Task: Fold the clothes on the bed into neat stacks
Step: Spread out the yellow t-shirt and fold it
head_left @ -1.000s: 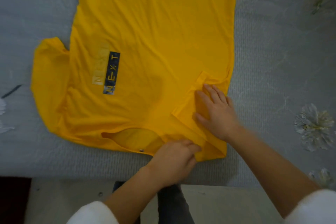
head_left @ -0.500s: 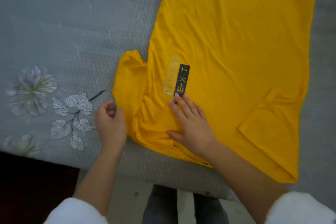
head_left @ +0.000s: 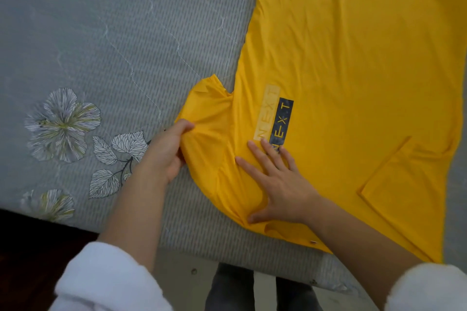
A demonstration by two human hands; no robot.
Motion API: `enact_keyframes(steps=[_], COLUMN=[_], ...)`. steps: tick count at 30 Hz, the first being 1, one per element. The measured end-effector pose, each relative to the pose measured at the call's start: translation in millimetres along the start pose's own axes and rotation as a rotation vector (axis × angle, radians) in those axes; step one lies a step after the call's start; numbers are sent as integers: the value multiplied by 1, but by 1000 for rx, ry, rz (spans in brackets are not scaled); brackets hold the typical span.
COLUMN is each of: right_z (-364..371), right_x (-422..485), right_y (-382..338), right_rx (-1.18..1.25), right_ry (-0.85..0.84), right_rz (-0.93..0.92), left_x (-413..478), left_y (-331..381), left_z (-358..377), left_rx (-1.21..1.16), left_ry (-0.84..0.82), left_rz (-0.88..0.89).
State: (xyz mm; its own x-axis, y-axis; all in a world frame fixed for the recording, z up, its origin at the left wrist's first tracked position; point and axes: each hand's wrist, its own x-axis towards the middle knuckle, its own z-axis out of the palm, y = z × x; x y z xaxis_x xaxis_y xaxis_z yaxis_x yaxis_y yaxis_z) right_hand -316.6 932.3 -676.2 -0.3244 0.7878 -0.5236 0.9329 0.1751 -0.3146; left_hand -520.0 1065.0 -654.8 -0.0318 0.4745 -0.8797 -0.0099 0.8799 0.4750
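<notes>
Head view: nearest, white sleeves (head_left: pixel 106 278) frame both forearms. The right hand (head_left: pixel 280 184) lies flat with fingers spread, pressing the yellow T-shirt (head_left: pixel 353 70) just below its NEXT print (head_left: pixel 274 118). Left of that print, the left hand (head_left: pixel 164 151) pinches the shirt's bunched sleeve (head_left: pixel 207 113) between thumb and curled fingers. The shirt lies spread on the grey bed cover (head_left: pixel 113 33), whose flower pattern (head_left: pixel 62 124) sits farther left of the print.
</notes>
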Motion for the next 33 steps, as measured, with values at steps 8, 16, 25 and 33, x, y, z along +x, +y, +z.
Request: enact_keyframes(steps=[8,16,25,33], right_z=[3,1,3,23], right_x=[2,1,-45,-63], right_y=[2,0,18,38], right_rx=[9,27,206,69], right_ry=[-10,14,518,246], right_rz=[13,-6,309,293], left_x=[-2,-17,-35,-4], left_y=[-2,8,-43,-55], left_z=[-21,-5,30,40], left_rx=[-588,-159,1237,1586], left_ry=[-13,254,-477,-99], left_rz=[29,433,1010,1222])
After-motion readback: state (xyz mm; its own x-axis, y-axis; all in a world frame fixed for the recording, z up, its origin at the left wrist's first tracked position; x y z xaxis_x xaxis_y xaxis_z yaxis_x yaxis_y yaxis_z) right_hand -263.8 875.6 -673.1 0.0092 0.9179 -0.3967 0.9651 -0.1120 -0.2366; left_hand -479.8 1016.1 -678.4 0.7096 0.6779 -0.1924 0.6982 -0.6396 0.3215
